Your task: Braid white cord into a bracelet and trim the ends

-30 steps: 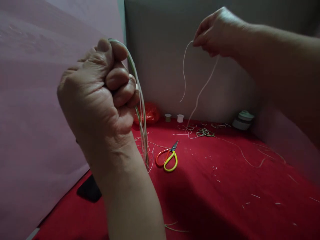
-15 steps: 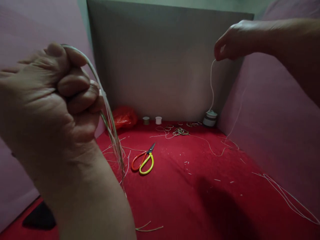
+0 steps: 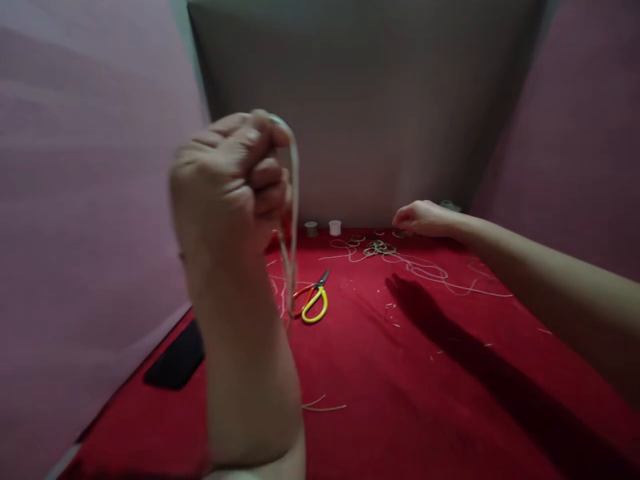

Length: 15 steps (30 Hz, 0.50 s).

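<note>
My left hand (image 3: 230,177) is raised in a fist, closed round a bundle of thin pale cords (image 3: 291,220) that loops over its top and hangs down toward the red cloth. My right hand (image 3: 425,219) is stretched far out, low over the cloth near the back wall, fingers curled down by the loose cord loops (image 3: 380,249); what it holds, if anything, is blurred. A long pale cord (image 3: 440,277) lies curled on the cloth below my right forearm. Scissors with orange and yellow handles (image 3: 314,301) lie behind the hanging bundle.
A red cloth (image 3: 400,387) covers the table, strewn with cord scraps. Two small spools (image 3: 323,228) stand at the back wall. Grey and pink boards wall in the back and sides. A black flat object (image 3: 175,363) lies at the left edge.
My right hand has dropped from high on the right down to the cloth near the back wall. The long cord it held up now lies on the cloth. My left fist stays raised.
</note>
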{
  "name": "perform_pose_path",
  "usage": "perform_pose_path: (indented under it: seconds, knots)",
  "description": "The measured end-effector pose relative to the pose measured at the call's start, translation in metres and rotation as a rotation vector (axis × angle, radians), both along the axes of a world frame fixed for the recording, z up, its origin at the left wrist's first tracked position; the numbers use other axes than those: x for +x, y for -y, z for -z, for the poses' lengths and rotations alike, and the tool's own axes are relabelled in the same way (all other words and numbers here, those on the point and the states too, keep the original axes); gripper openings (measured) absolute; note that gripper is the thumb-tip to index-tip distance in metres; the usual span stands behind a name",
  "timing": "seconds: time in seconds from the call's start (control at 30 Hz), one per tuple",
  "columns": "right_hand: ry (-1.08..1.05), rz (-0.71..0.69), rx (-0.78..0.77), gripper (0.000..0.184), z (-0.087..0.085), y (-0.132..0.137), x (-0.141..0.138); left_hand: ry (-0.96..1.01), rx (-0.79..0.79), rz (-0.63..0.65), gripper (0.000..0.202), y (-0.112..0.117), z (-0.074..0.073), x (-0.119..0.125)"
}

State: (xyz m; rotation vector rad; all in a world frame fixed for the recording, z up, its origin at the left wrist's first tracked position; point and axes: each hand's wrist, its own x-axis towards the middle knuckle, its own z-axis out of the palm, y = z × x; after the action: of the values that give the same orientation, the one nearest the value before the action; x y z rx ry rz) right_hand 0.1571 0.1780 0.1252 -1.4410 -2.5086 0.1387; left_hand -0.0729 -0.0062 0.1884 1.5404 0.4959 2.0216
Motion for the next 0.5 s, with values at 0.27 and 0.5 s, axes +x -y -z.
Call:
perform_pose_path:
  seconds: [0.27,0.5]
  knots:
    - [-1.074,-0.652,-0.772,0.049,-0.002,0.12,-0.04,-0.474,-0.15,0.051,0.017,-0.007,-0.011,0.033]
    - [-1.178,-0.728,-0.734,0.019,-0.015,0.136,-0.026,-0.655,-0.127,-0.371,0.021,0.01,-0.057,0.055]
